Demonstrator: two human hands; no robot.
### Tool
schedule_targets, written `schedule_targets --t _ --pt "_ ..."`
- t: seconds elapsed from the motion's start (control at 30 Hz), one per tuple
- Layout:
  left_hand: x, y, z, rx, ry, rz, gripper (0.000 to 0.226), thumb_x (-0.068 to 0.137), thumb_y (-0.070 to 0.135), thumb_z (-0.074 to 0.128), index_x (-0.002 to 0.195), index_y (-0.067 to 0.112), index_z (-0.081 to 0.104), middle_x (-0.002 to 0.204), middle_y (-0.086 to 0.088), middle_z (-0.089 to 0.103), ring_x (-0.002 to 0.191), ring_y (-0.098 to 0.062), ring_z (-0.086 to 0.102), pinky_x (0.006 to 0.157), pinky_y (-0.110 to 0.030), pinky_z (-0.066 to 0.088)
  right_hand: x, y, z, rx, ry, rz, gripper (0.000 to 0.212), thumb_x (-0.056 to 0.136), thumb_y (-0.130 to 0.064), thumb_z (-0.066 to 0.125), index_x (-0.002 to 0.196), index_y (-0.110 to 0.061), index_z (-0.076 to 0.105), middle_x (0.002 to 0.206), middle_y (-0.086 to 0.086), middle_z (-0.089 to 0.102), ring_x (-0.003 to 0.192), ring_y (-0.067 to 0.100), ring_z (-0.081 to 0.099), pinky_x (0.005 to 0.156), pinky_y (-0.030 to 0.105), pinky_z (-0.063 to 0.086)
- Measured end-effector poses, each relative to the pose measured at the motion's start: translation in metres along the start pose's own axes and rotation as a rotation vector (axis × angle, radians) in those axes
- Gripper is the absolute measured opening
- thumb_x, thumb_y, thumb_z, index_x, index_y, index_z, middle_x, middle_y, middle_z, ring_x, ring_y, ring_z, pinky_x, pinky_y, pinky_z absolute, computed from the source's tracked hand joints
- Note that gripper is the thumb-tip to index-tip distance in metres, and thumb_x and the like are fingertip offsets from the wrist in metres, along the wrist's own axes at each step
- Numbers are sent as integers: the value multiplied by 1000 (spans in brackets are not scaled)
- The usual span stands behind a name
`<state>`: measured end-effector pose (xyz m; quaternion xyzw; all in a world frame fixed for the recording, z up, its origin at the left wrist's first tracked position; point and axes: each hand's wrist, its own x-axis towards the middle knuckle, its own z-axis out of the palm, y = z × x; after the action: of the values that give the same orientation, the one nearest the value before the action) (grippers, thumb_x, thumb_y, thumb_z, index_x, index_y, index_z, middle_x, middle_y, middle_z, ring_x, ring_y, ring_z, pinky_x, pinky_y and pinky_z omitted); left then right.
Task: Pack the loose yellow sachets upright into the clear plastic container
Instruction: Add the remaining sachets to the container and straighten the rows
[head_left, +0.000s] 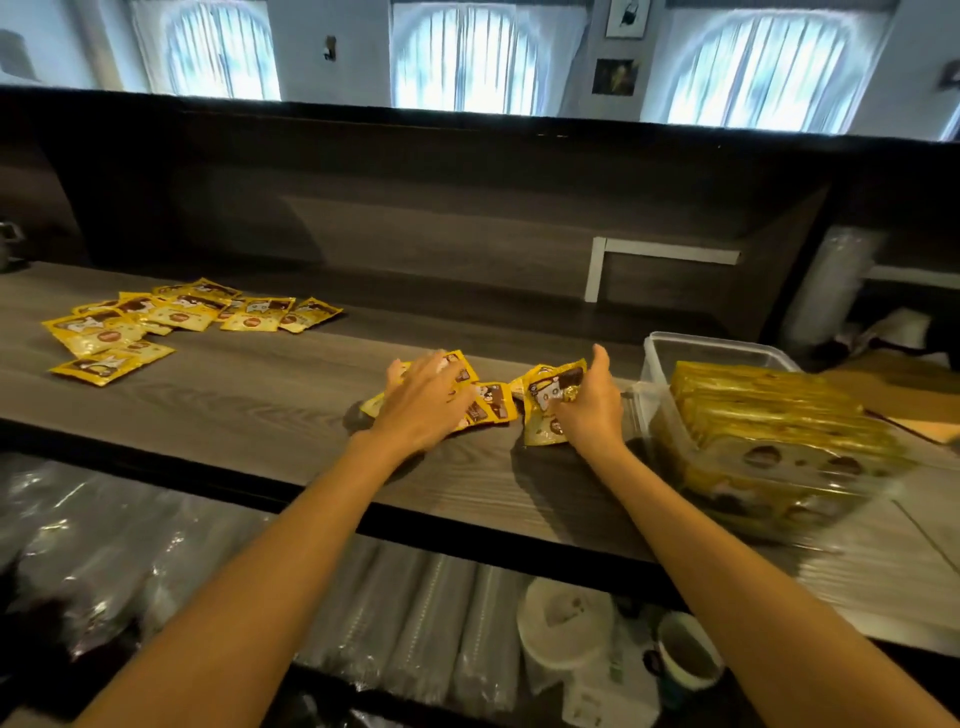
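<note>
Head view: the left hand (426, 400) presses straight, spread fingers on flat glossy yellow sachets (491, 408) on the wood-grain table (260, 405). The right hand (589, 410) curls its fingers round a crinkled sachet (545, 395). Just right of them, the clear rectangular container (717, 348) holds upright packed sachets (763, 410). A loose pile (171, 317) lies far left.

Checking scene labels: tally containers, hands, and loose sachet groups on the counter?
Clear plastic container: 1
Hands: 2, left hand, right hand gripping a sachet
Loose sachet groups: 2, far-left spread, cluster at the hands
Total: 5
</note>
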<state>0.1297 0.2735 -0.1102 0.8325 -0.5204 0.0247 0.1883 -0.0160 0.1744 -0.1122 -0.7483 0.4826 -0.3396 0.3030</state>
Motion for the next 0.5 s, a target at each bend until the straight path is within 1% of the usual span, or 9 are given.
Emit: schedule_targets --t 0.07,0.1,0.17,0.23,0.27,0.33,0.4,0.47,0.5 --pt "-6 5 -3 35 163 -172 43 96 34 37 129 8 45 137 -15 42 126 -30 38 104 -41 30 -4 -2 -4 -10 40 -15 75 84 -4 65 145 -6 21 144 12 35 128 24 42 99 30 42" --pt "-9 7 -4 37 175 -246 44 96 36 39 127 6 45 132 -17 44 122 -32 42 99 -40 35 -6 -3 -4 -33 57 -36 64 84 -6 65 139 -4 31 142 12 34 122 21 44 93 25 42" --pt "-13 9 -3 51 63 -349 57 92 47 44 130 6 40 132 -17 46 121 -34 46 97 -41 38 -6 -3 -4 -51 64 -72 39 86 -10 64 121 -1 48 134 12 39 106 15 45 83 20 39" --pt "-14 8 0 96 -46 -409 70 87 56 48 135 7 35 136 -16 46 125 -33 45 99 -42 38 -6 -3 -2 -17 28 -62 33 88 -16 61 115 -2 49 125 14 49 104 18 52 81 26 45" --pt "-13 7 0 112 -70 -418 73 86 57 49 137 8 33 139 -16 43 127 -34 43 101 -43 36 -6 -4 -1 12 1 -51 30 90 -18 58 115 -4 47 120 14 55 103 21 58 78 29 50" --pt "-9 4 -1 100 -114 -391 73 87 53 51 141 10 29 146 -17 33 133 -35 35 107 -46 32 -4 -4 0 12 -44 -54 21 94 -23 52 108 -11 43 110 12 59 87 23 66 55 27 56" --pt "-3 1 -5 20 -198 -325 72 88 44 56 145 14 23 151 -18 21 138 -36 26 111 -45 29 -2 -4 0 8 -88 -45 16 95 -24 50 104 -15 40 108 10 59 71 21 67 36 18 47" --pt "2 -2 -9 -90 -283 -262 75 88 28 60 148 16 17 153 -17 16 139 -35 26 111 -42 31 1 -3 -1 44 -123 -5 21 93 -16 54 109 -14 42 111 10 60 69 21 66 36 17 48" --pt "5 -3 -10 -150 -299 -243 77 87 17 61 149 16 15 154 -15 16 139 -33 27 109 -40 33 1 -3 -2 52 -133 20 25 90 -12 57 110 -14 42 111 11 60 74 23 67 44 22 55"
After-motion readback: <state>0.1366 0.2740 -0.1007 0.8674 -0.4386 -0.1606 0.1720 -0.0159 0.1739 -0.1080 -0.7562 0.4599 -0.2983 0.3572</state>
